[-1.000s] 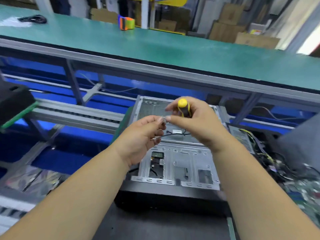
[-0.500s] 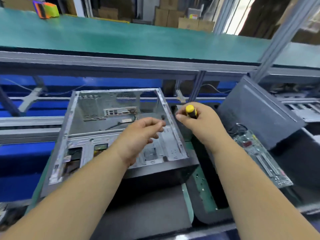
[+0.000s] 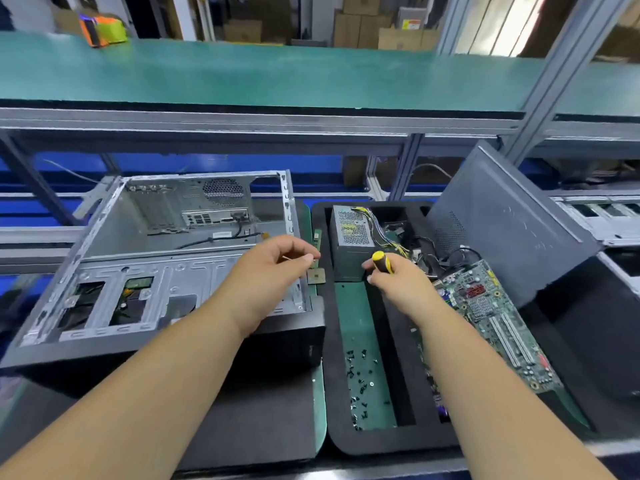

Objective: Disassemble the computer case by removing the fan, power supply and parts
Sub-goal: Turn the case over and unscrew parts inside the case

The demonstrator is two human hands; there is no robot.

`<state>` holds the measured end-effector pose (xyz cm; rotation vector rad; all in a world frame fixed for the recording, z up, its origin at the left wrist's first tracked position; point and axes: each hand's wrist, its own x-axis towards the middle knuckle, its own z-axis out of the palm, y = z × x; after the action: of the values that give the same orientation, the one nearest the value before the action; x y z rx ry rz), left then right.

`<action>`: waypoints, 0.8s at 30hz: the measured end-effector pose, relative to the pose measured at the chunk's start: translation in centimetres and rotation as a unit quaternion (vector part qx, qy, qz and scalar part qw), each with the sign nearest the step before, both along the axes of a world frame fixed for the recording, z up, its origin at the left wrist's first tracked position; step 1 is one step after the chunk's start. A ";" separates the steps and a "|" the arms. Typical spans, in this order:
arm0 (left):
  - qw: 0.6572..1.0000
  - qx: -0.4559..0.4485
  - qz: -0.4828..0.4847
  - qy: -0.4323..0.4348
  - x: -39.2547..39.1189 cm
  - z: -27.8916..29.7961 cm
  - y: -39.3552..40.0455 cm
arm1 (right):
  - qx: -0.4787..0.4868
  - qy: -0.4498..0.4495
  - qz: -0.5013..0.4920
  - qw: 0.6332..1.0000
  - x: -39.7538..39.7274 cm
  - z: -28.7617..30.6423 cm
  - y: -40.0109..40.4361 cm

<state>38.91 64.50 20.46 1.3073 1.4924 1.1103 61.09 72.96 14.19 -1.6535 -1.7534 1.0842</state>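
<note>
The open grey computer case (image 3: 104,254) lies on its side at the left, with a loose black cable inside. My left hand (image 3: 277,265) hovers over the case's right edge and pinches a small thin part between thumb and fingers. My right hand (image 3: 394,282) grips a yellow-and-black screwdriver (image 3: 381,261) over the black tray (image 3: 346,441). In the tray sit the grey power supply (image 3: 349,230) with its wire bundle, a motherboard (image 3: 495,323) and several loose black screws (image 3: 360,375). A small square chip (image 3: 317,276) lies by the case's edge.
A dark side panel (image 3: 502,223) leans at the right behind the tray. A raised green shelf (image 3: 277,77) runs across the back, carrying an orange-and-green object (image 3: 100,29). Metal frame posts stand behind the tray. Another black tray sits at the far right.
The view has swung right, revealing the tray and its parts. Both hands have moved from above the case's interior toward the case's right edge and the tray.
</note>
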 end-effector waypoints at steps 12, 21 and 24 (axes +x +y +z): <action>0.992 0.038 0.116 0.024 -5.5 -0.5 -4.0 | 0.096 0.306 0.100 0.942 -7.4 6.5 -0.1; 0.979 0.077 0.170 0.086 -15.0 -0.7 -7.8 | 0.074 0.484 0.193 0.850 -18.8 9.3 -4.0; 0.961 0.078 0.186 0.190 -19.1 -1.2 -9.0 | 0.051 0.507 0.212 0.834 -23.0 9.5 -5.4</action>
<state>19.80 55.50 19.24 1.4432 2.0330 1.2846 38.05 67.51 23.74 -0.3794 -1.3671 1.6069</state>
